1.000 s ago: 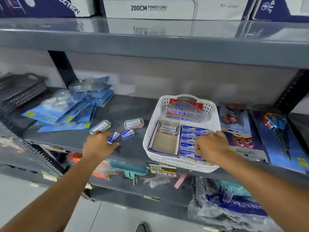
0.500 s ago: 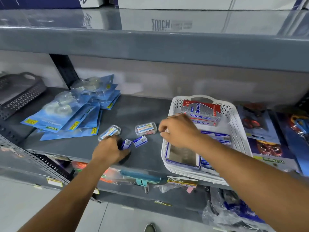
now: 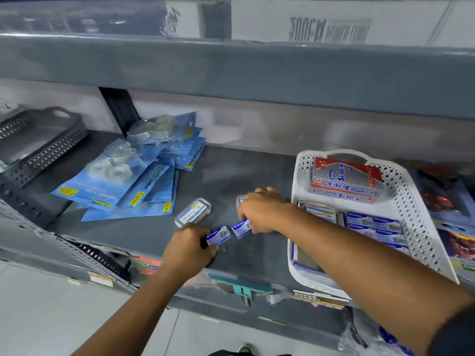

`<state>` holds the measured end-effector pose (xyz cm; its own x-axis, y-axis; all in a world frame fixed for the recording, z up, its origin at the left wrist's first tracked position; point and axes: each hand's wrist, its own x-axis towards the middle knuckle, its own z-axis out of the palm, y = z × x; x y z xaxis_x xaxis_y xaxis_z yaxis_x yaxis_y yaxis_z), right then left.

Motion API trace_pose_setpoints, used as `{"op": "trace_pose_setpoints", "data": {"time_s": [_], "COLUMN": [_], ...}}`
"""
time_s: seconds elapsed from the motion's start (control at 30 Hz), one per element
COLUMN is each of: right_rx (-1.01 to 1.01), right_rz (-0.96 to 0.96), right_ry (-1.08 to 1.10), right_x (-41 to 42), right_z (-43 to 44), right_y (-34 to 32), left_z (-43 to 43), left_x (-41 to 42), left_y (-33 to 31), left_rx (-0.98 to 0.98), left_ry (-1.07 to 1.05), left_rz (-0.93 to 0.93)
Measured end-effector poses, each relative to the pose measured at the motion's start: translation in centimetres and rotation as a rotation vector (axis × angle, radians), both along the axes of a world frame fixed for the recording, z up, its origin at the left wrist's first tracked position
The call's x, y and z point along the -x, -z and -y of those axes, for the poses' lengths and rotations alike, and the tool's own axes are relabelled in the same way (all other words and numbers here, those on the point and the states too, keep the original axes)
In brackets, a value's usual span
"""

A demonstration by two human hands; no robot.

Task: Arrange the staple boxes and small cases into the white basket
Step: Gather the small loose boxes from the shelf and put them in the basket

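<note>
My left hand pinches a small blue staple box at the shelf's front edge. Just right of it, my right hand has its fingertips closed on a second blue staple box. This hand also covers most of a small clear case. Another clear case lies free on the shelf to the left. The white basket stands at the right. It holds a red and silver Softek box, rows of blue staple boxes and an open box.
Blue blister packs are piled at the back left of the grey shelf. A dark perforated basket stands at the far left. Carded scissors lie right of the white basket. The upper shelf hangs low overhead.
My right hand left the white basket and moved left onto the clear case and the second staple box. My left hand stayed on the first staple box.
</note>
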<state>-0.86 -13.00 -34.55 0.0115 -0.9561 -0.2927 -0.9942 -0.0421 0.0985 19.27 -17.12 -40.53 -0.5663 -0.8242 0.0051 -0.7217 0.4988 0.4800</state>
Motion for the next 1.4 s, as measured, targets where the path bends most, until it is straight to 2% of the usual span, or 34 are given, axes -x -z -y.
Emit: {"op": "trace_pose_setpoints", "data": {"time_s": [0.13,0.23,0.37,0.47,0.53,0.67,1.0,1.4], "right_rx": [0.051,0.163,0.246,0.196,0.181,0.121,-0.108,-0.059], "right_rz": [0.102,0.161,0.274,0.245,0.231,0.181,-0.027,-0.038], "right_ry": [0.068,0.135,0.344,0.521,0.643,0.769,0.625,0.630], "right_x": [0.5,2.0,6.5,10.5,12.4,14.3,13.7,13.3], "right_z": [-0.5,-2.4,-8.2,-14.0,-17.6,-23.4,-26.0,-25.9], "right_y": [-0.8,-3.1,-6.2,-6.8,-6.6,-5.8,-3.8,-3.9], "left_z": [-0.1,-0.4,-1.8,-4.0,-6.0,-10.4,-15.1,-16.2], "left_x": [-0.2,0.1,2.1,5.8,8.4,14.2,22.1,22.5], "left_y": [-0.5,-1.8,-4.1,-6.0,-7.4,-8.9,-7.3,-7.2], "left_rx": [0.001,-0.014,-0.030,0.069,0.038,-0.024,-0.018,0.105], "left_ry": [0.047,0.091,0.153,0.291,0.373,0.544,0.711,0.639], "left_rz": [-0.028,-0.031,-0.113,-0.167,-0.176,-0.055,0.383,0.510]}}
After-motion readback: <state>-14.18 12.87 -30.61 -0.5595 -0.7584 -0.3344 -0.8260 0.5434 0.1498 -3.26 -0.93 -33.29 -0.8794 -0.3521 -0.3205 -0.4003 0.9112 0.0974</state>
